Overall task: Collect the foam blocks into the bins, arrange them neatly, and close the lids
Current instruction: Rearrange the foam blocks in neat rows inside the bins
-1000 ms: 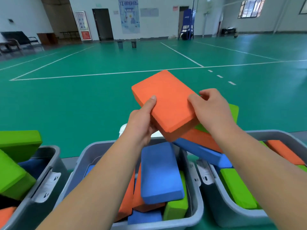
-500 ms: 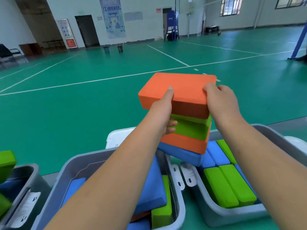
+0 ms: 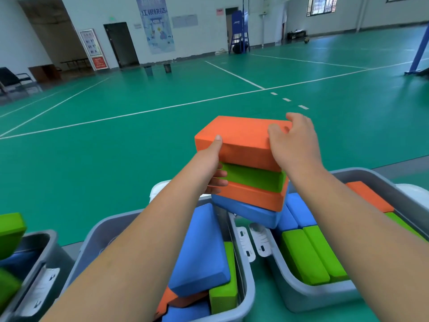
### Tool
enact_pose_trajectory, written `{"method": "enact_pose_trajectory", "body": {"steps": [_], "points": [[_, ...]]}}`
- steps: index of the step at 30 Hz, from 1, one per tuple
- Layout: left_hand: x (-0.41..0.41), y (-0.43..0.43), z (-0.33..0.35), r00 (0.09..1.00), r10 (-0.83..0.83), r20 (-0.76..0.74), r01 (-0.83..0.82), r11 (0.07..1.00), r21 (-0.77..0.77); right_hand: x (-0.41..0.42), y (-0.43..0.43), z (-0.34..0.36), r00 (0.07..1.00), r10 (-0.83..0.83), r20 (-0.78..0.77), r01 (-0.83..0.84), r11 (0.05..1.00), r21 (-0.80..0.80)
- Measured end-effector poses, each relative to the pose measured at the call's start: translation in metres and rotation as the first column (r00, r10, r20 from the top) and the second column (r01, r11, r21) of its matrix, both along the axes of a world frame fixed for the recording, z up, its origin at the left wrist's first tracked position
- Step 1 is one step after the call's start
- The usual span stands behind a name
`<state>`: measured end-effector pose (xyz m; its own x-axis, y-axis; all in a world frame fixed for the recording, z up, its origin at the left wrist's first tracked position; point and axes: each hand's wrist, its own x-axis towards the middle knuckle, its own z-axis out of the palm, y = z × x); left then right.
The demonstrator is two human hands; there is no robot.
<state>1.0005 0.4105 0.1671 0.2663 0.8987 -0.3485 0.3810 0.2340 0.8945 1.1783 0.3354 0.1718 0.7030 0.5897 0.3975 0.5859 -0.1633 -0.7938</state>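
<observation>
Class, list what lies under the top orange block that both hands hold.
Under the top orange block lie a green block, a second orange block and a blue block. Whatever supports the blue one is hidden.

Three bins stand in a row before me: the left bin [image 3: 44,242] at the left edge, the middle bin [image 3: 109,231] under my left forearm, and the right bin [image 3: 308,296] just beside it.

A stack [image 3: 253,197] of four foam blocks rises from the right bin's far left corner and overhangs the gap between those two bins. My left hand [image 3: 212,168] grips the left end of the top foam block [image 3: 241,140]. My right hand [image 3: 293,145] grips its right end.

In the middle bin, a tilted block [image 3: 202,249] lies on a jumble of others. In the right bin, two blocks [image 3: 311,254] lie flat, side by side, nearer me than the stack.
</observation>
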Motion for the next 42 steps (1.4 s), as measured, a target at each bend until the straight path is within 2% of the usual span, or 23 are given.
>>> {"method": "enact_pose_trajectory", "body": {"steps": [7,12,16,19,21,23,25,27,29,31,35,39,42], "points": [[-0.041,0.002,0.004,0.998,-0.067,-0.02,0.069,0.994,0.087,-0.051,0.01,0.007,0.927,0.056,0.371,-0.112,0.985,0.131],[-0.102,-0.001,-0.003,0.992,-0.053,-0.117,0.064,0.994,0.091,-0.108,0.025,0.004,0.895,0.177,0.408,-0.283,0.935,0.215],[-0.173,0.0,-0.029,0.972,0.023,-0.232,0.002,0.994,0.106,-0.157,0.04,-0.019,0.819,0.354,0.451,-0.436,0.895,0.089],[-0.227,0.004,-0.06,0.939,0.1,-0.33,-0.057,0.989,0.137,-0.189,0.048,-0.037,0.769,0.483,0.419,-0.528,0.849,-0.009],[-0.26,0.005,-0.089,0.88,0.16,-0.447,-0.068,0.974,0.216,-0.207,0.052,-0.051,0.736,0.555,0.387,-0.569,0.817,-0.089],[-0.292,0.003,-0.121,0.744,0.181,-0.643,0.012,0.959,0.284,-0.224,0.056,-0.065,0.694,0.629,0.35,-0.605,0.773,-0.191],[-0.316,-0.001,-0.148,0.583,0.113,-0.804,0.145,0.96,0.239,-0.237,0.058,-0.081,0.644,0.697,0.315,-0.632,0.717,-0.295],[-0.337,-0.002,-0.167,0.468,0.021,-0.884,0.246,0.957,0.153,-0.251,0.06,-0.098,0.599,0.745,0.294,-0.635,0.666,-0.392],[-0.353,-0.001,-0.177,0.408,-0.04,-0.912,0.314,0.944,0.099,-0.264,0.061,-0.116,0.565,0.79,0.238,-0.63,0.599,-0.495],[-0.363,0.002,-0.184,0.389,-0.073,-0.918,0.356,0.931,0.077,-0.275,0.062,-0.132,0.545,0.823,0.161,-0.61,0.521,-0.597],[-0.374,0.007,-0.193,0.336,-0.173,-0.926,0.503,0.864,0.021,-0.294,0.075,-0.156,0.569,0.819,0.07,-0.517,0.423,-0.745],[-0.381,0.01,-0.201,0.168,-0.216,-0.962,0.668,0.742,-0.05,-0.316,0.104,-0.175,0.565,0.825,0.021,-0.392,0.291,-0.873],[-0.388,0.017,-0.211,0.143,-0.217,-0.966,0.725,0.687,-0.047,-0.33,0.127,-0.2,0.623,0.782,-0.014,-0.362,0.271,-0.892]]}}
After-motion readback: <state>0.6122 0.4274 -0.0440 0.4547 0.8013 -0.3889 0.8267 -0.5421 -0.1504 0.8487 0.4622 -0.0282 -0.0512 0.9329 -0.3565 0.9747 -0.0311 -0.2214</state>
